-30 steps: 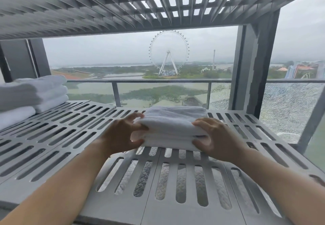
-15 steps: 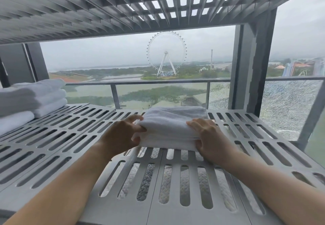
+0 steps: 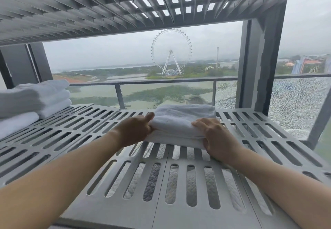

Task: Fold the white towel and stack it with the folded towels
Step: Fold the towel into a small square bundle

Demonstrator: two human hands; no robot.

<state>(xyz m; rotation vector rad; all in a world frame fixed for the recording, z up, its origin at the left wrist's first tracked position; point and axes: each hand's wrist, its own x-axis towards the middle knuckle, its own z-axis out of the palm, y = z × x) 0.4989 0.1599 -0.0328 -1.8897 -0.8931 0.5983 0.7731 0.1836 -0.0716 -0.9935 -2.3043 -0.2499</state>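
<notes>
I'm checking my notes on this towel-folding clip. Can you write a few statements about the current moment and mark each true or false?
1. The left hand and the right hand both grip the white towel. True.
2. The white towel lies on the stack of folded towels. False: it lies on the slatted shelf, apart from the stack at the far left.
3. The white towel is spread out in a single layer. False: it is folded into several layers.
4. A Ferris wheel stands beyond the railing. True.
</notes>
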